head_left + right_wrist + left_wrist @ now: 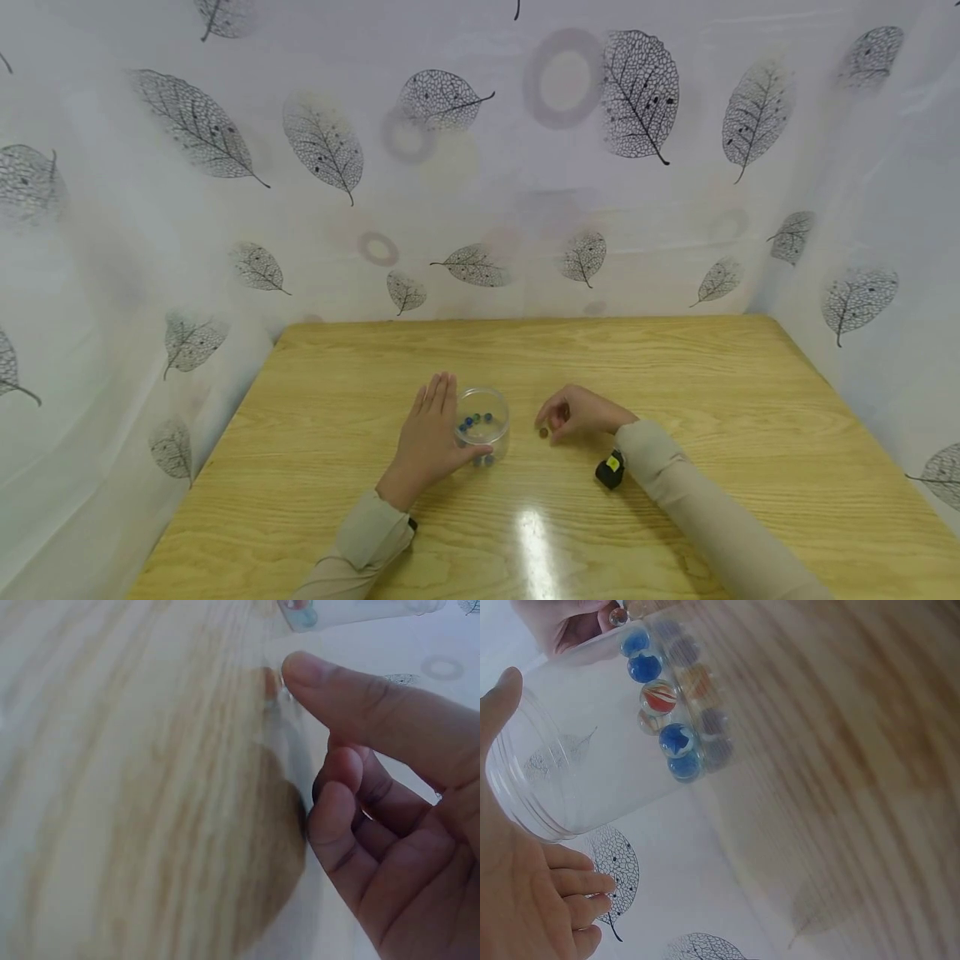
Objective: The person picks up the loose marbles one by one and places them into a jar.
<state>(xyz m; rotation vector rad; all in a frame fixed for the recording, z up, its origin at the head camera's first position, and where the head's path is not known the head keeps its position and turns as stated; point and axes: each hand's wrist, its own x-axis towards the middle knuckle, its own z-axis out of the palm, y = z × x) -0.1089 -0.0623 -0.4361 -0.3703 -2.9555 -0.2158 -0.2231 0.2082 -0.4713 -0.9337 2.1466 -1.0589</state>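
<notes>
A clear jar stands upright on the table with several marbles in its bottom, blue ones and a red-and-white one. My left hand is beside the jar's left side, its fingers straight and its thumb stretched across the near side. To the right of the jar, my right hand is low over the table, fingers bent. A small brownish glass marble lies between its thumb and index fingertip, at table level. The thumb hides part of that marble in the right wrist view.
The light wood table shines with a bright reflection near its front. A small black object with a yellow label shows under the right wrist. Pale sheeting with leaf prints encloses the back and sides.
</notes>
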